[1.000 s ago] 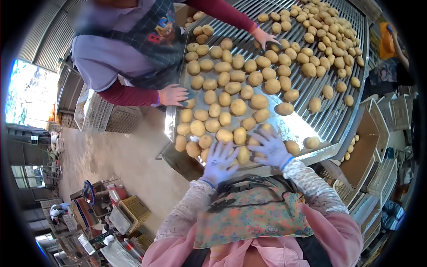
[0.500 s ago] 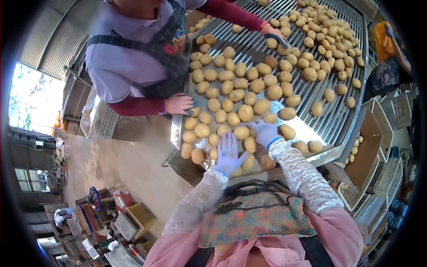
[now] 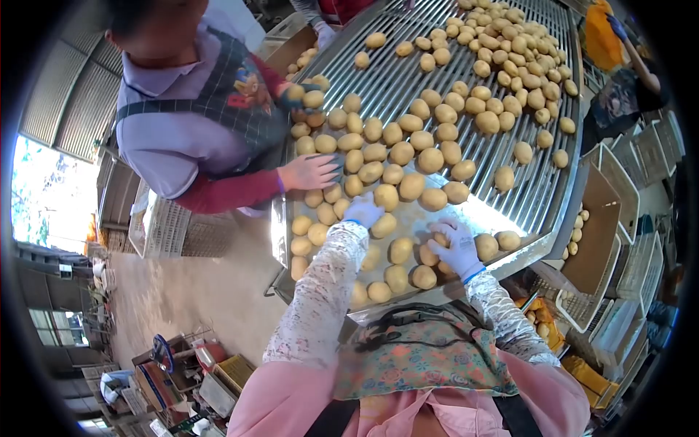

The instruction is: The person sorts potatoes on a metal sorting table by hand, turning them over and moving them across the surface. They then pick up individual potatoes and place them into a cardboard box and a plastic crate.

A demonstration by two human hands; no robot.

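Note:
My left hand (image 3: 364, 210), in a pale glove, is curled against a potato (image 3: 386, 197) near the middle of the metal sorting table (image 3: 466, 191). My gloved right hand (image 3: 457, 250) lies over the near part of the table, fingers spread and touching a potato (image 3: 441, 239) partly hidden under them. Another potato (image 3: 428, 255) sits just left of that hand. Between my forearms lie several more potatoes (image 3: 396, 279). A co-worker's hand (image 3: 312, 172) rests on potatoes at the table's left edge. Their other gloved hand (image 3: 306, 102) is at potatoes farther up.
A heap of potatoes (image 3: 520, 54) covers the far right of the bars (image 3: 408, 80). Plastic crates (image 3: 619, 182) and a carton (image 3: 604, 218) stand at the right. A white crate (image 3: 156, 222) is behind the co-worker. Another person (image 3: 622, 95) handles an orange bag (image 3: 603, 36).
My left hand has moved up the table and curled; my right hand has shifted down and right. Potatoes have spread toward me. The co-worker's far hand has drawn back toward their body.

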